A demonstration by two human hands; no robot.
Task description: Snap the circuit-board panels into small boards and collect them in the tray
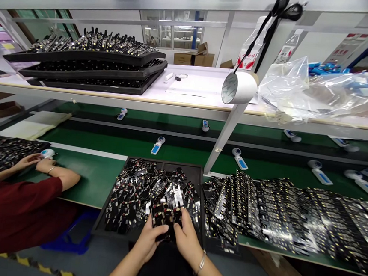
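Both my hands reach over a black tray [108, 230] heaped with small black circuit boards that have metal-coloured patches. My left hand [151, 240] and my right hand [188, 237] grip a bundle of these boards [166, 218] from either side, just above the heap. The fingers hide part of the bundle. A thin bracelet circles my right wrist. To the right of the tray, long black LED-style circuit board strips [293, 216] lie overlapping on the green bench mat [96, 182].
A co-worker in a dark red sleeve [37, 198] works at the left with a white tool by a pile of boards. White-and-blue handheld devices [240, 160] sit along the mat. A metal post [226, 133] rises behind the tray. Above stand a shelf, stacked board trays, a tape roll and plastic sheeting.
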